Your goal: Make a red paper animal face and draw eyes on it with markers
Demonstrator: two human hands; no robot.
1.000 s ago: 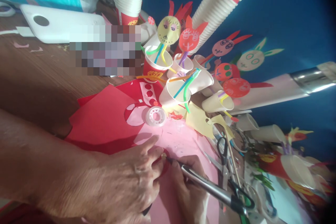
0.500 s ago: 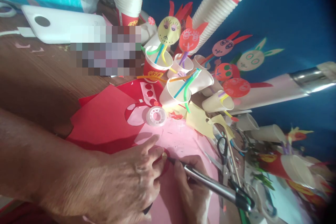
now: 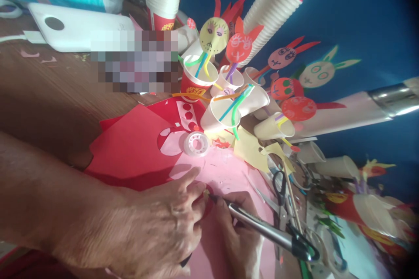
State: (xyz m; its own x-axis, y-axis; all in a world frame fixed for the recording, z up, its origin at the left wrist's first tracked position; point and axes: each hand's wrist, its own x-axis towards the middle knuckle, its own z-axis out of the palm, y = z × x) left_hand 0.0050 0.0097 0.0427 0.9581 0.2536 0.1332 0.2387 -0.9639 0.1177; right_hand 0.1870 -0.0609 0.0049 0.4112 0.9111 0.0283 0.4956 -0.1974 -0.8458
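My right hand (image 3: 244,226) grips a silver-and-black pen (image 3: 262,224), its dark tip at the edge of a small, apparently rounded red paper piece (image 3: 207,209). My left hand (image 3: 157,222) presses that piece onto pink paper (image 3: 225,170), its forefinger stretched out and the other fingers bent. Most of the red piece is hidden beneath the left fingers. A bit of something black (image 3: 186,260) peeks out under the left hand; I cannot make out what it is. Just beyond the fingers is a white tape roll (image 3: 197,144).
Red paper sheets (image 3: 131,139) lie left of the tape. Behind stand paper cups (image 3: 220,115) with straws and paper animal faces (image 3: 214,35), plus a tall cup stack (image 3: 273,4). Scissors (image 3: 280,196) and yellow scraps (image 3: 250,148) lie to the right. A white device (image 3: 81,26) rests at the back left.
The view has shifted slightly, so the background sits a little further right. Both hands, the pen and the red piece keep nearly the same places relative to each other.
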